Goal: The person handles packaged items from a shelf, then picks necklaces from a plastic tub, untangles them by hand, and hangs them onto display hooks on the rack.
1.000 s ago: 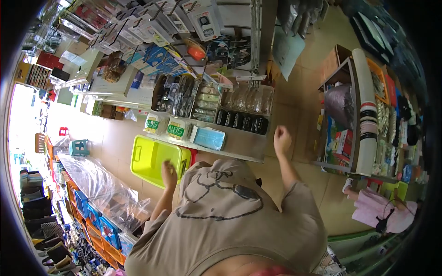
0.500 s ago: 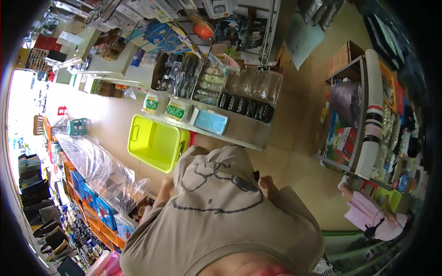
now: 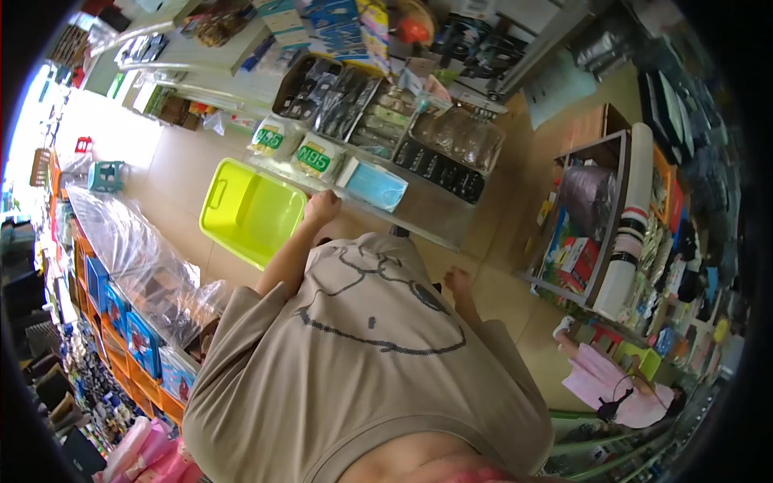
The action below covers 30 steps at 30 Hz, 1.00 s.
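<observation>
My left hand (image 3: 323,207) is held out in front, its fingers curled into a loose fist with nothing visible in it. It appears beside the right rim of a lime-green plastic bin (image 3: 256,211) and just below the low shelf's edge. On that shelf are two N95 packs (image 3: 316,158) and a blue flat pack (image 3: 376,187). Lower, by my right side, my right hand (image 3: 457,282) is closed too, and no object shows in it.
Trays of packaged goods (image 3: 390,117) fill the shelf ahead. Clear plastic sheeting (image 3: 141,253) covers goods at left, above orange crates. A grey-framed rack (image 3: 592,217) stands at right. Below it is a person in pink (image 3: 616,385).
The view has shifted toward the shelf. My left hand, low at my side half a second ago, has come up and forward near the bin. My right hand has moved slightly forward from my side.
</observation>
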### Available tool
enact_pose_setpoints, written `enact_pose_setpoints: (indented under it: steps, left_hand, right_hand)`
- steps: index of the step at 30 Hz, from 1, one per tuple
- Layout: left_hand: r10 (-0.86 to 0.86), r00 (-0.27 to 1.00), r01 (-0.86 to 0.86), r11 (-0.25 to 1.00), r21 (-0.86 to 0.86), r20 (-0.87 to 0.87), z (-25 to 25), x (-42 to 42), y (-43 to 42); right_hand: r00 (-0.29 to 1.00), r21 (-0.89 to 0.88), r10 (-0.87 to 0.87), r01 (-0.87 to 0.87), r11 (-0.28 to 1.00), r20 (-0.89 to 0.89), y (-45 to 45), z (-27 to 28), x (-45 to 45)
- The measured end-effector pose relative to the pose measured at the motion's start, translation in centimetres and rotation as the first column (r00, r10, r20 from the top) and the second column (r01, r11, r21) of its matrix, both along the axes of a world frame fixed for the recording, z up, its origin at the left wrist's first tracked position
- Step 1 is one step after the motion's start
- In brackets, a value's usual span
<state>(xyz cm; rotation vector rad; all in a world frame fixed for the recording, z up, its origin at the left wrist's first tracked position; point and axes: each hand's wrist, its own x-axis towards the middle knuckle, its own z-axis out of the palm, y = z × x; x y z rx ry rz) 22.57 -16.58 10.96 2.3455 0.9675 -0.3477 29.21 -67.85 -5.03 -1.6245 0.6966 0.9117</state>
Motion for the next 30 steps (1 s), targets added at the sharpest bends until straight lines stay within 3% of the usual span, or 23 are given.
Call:
enact_pose_setpoints:
  steps: [1, 3, 5, 7, 9, 10, 11, 12, 14, 17, 18, 20, 24, 26, 29, 30]
  left_hand:
    - [0.011, 1.0, -0.011, 1.0, 0.004, -0.022, -1.5, -1.8, 1.0]
    - [0.109, 0.99, -0.114, 0.992, -0.055, -0.087, -1.2, -5.1, 3.3]
    - [0.265, 0.947, -0.282, 0.957, -0.069, -0.183, -5.6, -10.8, 6.8]
    - [0.363, 0.905, -0.38, 0.924, -0.038, -0.223, -7.4, -17.8, 8.8]
    - [0.391, 0.837, -0.452, 0.888, -0.081, -0.384, -10.8, -25.4, 11.0]
    - [0.374, 0.841, -0.434, 0.898, -0.073, -0.391, -11.5, -28.8, 11.1]
    - [0.412, 0.777, -0.522, 0.844, -0.124, -0.476, -11.0, -31.4, 11.1]
    - [0.383, 0.824, -0.485, 0.858, -0.169, -0.418, -10.0, -33.8, 10.7]
    - [0.504, 0.702, -0.655, 0.734, -0.177, -0.504, -11.7, -38.7, 10.5]
    - [0.594, 0.623, -0.744, 0.651, -0.152, -0.509, -8.3, -40.3, 9.8]
    - [0.446, 0.739, -0.632, 0.717, -0.293, -0.505, -15.3, -44.0, 11.3]
    - [0.563, 0.691, -0.706, 0.659, -0.257, -0.454, -11.4, -41.8, 11.6]
    - [0.421, 0.786, -0.586, 0.74, -0.33, -0.453, -13.1, -38.4, 16.0]
    - [0.366, 0.889, -0.424, 0.885, -0.191, -0.275, -18.2, -37.5, 18.2]
    - [0.385, 0.903, -0.419, 0.887, -0.194, -0.189, -13.9, -33.2, 20.2]
    - [0.382, 0.914, -0.402, 0.901, -0.164, -0.139, -13.5, -32.2, 20.8]
  right_hand:
    - [0.996, -0.01, 0.068, -0.069, 0.998, -0.065, -1.1, -1.4, -2.1]
    - [0.951, -0.124, 0.169, -0.206, 0.971, -0.259, -4.5, -9.9, -7.8]
    - [0.949, -0.223, 0.162, -0.225, 0.948, -0.271, -5.9, -10.7, -11.8]
    - [0.848, -0.301, 0.496, -0.53, 0.793, -0.187, -6.4, -11.5, -12.9]
    - [0.635, -0.401, 0.76, -0.737, 0.544, -0.136, -5.7, -12.4, -13.8]
    - [0.63, -0.419, 0.766, -0.733, 0.536, -0.124, -4.7, -12.3, -14.3]
    - [0.728, -0.4, 0.678, -0.653, 0.643, -0.098, -3.1, -11.7, -14.3]
    - [0.872, -0.342, 0.486, -0.474, 0.811, -0.055, -0.7, -9.4, -14.5]
    - [0.982, -0.242, 0.186, -0.174, 0.955, 0.029, 4.6, -3.7, -14.2]
    - [0.897, -0.189, 0.398, -0.364, 0.912, 0.192, 11.6, 4.4, -12.2]
    - [0.884, -0.172, 0.417, -0.386, 0.906, 0.214, 13.7, 6.2, -12.0]
    - [0.936, -0.119, 0.319, -0.303, 0.945, 0.148, 16.7, 5.6, -12.0]
    - [0.931, -0.175, 0.348, -0.328, 0.928, 0.105, 20.7, 8.0, -13.0]
    - [0.938, -0.177, 0.336, -0.318, 0.931, 0.084, 20.8, 7.8, -13.8]
    - [0.929, -0.183, 0.367, -0.352, 0.918, 0.054, 19.0, 4.8, -15.3]
    - [0.936, -0.218, 0.347, -0.326, 0.92, 0.064, 19.6, 6.2, -16.2]
